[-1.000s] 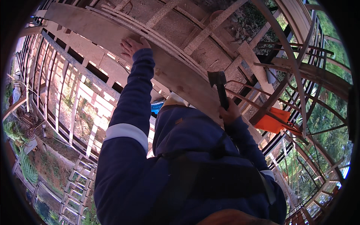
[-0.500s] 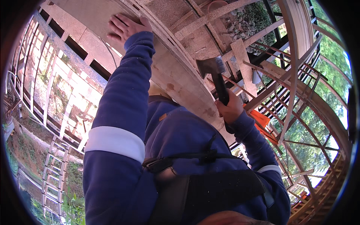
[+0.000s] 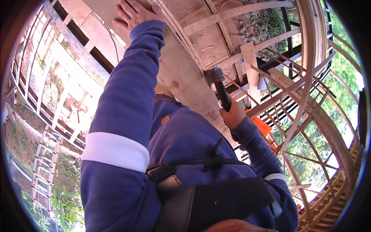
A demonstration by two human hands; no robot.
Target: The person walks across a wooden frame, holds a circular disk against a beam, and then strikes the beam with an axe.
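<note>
A long, wide board (image 3: 181,73) with brown stains runs diagonally in front of my body. My left hand (image 3: 138,14) lies flat on its far part, fingers spread. A hatchet (image 3: 222,92) with a black handle and a dark metal head is in my right hand (image 3: 235,113), which is wrapped round the lower handle. The head points up and away from me, at the board's right edge. Whether the blade touches the board I cannot tell.
On the right stand a curved timber frame (image 3: 309,58) and thin rods; an orange cloth (image 3: 262,125) hangs near my right wrist. A ladder (image 3: 40,174) is at the lower left. Crossing timber strips (image 3: 239,13) and dark beams lie beyond the board.
My left hand is higher in the picture, still flat on the board. The hatchet has turned, so its blade shows less and its head sits lower, close to the board's edge.
</note>
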